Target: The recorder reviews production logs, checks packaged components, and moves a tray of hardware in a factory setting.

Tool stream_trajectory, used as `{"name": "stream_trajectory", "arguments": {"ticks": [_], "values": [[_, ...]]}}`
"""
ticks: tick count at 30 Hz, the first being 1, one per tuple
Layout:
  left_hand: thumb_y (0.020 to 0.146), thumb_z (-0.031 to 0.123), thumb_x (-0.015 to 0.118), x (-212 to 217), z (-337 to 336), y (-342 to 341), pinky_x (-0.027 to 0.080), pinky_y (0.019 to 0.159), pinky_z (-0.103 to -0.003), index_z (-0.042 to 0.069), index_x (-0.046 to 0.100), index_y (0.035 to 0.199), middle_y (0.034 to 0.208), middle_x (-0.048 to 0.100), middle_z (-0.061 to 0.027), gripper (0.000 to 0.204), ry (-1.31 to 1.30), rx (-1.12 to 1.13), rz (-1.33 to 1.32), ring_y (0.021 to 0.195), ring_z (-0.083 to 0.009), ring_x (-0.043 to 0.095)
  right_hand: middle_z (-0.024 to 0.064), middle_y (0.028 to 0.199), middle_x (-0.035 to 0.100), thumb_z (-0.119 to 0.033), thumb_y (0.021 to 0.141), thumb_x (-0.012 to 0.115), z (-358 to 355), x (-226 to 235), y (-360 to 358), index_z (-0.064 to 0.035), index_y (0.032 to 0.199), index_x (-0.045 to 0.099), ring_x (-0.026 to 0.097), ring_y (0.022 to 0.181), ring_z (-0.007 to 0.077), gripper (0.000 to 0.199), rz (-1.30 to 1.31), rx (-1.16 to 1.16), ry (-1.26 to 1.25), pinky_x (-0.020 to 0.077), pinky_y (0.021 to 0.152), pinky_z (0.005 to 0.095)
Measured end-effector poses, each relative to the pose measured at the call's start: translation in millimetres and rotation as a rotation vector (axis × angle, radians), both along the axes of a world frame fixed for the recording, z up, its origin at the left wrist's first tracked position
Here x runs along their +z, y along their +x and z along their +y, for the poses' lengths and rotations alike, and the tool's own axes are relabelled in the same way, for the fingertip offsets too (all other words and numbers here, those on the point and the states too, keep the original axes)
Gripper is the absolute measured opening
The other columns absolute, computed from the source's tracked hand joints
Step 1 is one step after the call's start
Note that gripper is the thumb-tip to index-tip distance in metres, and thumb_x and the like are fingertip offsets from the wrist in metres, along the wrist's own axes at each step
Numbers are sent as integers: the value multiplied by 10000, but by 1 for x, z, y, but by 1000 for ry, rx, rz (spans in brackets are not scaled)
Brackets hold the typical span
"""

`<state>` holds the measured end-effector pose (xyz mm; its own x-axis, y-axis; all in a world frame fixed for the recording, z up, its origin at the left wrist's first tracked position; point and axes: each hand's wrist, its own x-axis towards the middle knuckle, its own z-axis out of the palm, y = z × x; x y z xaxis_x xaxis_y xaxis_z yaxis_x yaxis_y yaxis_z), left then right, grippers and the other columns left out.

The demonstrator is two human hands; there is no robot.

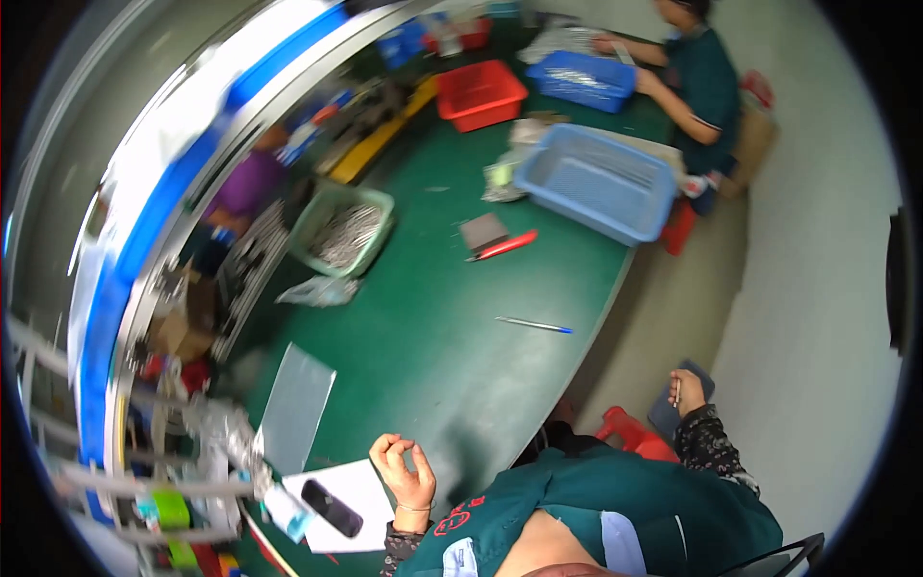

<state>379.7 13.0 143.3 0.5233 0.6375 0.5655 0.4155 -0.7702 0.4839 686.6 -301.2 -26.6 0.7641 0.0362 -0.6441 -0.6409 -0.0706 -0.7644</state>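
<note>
Right hand at 4 o'clock, beyond the bench, closed round thin pale stick. Left hand near 6:30, half-curled, looks empty; phone on paper at its 8. Likely holding step; next move calls for steady grip.

A dark green cloth top bears red line markings at its left. Beyond the top extend black, pale-patterned fabric sleeves.
</note>
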Motion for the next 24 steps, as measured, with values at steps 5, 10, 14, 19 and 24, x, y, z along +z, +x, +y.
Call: {"name": "stream_trajectory", "arguments": {"ticks": [5,10,14,19,24], "values": [[634,-47,526,-15,15,71,409,634,-313,22,467,775,877,404,-141,168,42,-321,-40,773,-262,454,10,477,396,-178,686,468,-44,-38,-59,-87,627,467,348,344,136,108,303,-210,140,330,327,265],[611,-39,547,-24,-54,137,427,576,-324,38,487,736,841,432,-139,159,-4,-470,37,695,-280,490,16,505,410,-175,687,453,-134,-49,-52,-89,612,455,390,413,158,113,424,-405,48,360,377,303],[603,-38,550,-27,-71,210,429,564,-323,42,484,741,808,443,-134,172,55,-563,65,688,-273,491,23,533,422,-184,695,447,-126,-86,20,-84,621,462,412,455,171,125,471,-395,191,378,415,324],[620,0,573,-46,-135,348,443,553,-306,53,494,739,828,457,-121,152,-34,-651,101,688,-264,507,37,505,438,-180,721,473,-136,-90,173,-75,631,471,424,449,174,139,341,-339,377,373,423,320],[599,-6,584,-21,-191,466,455,562,-294,58,505,756,852,476,-97,187,9,-986,215,698,-245,520,37,581,474,-185,763,447,-165,25,294,-70,701,476,458,533,162,134,124,-369,698,393,501,291]]}}
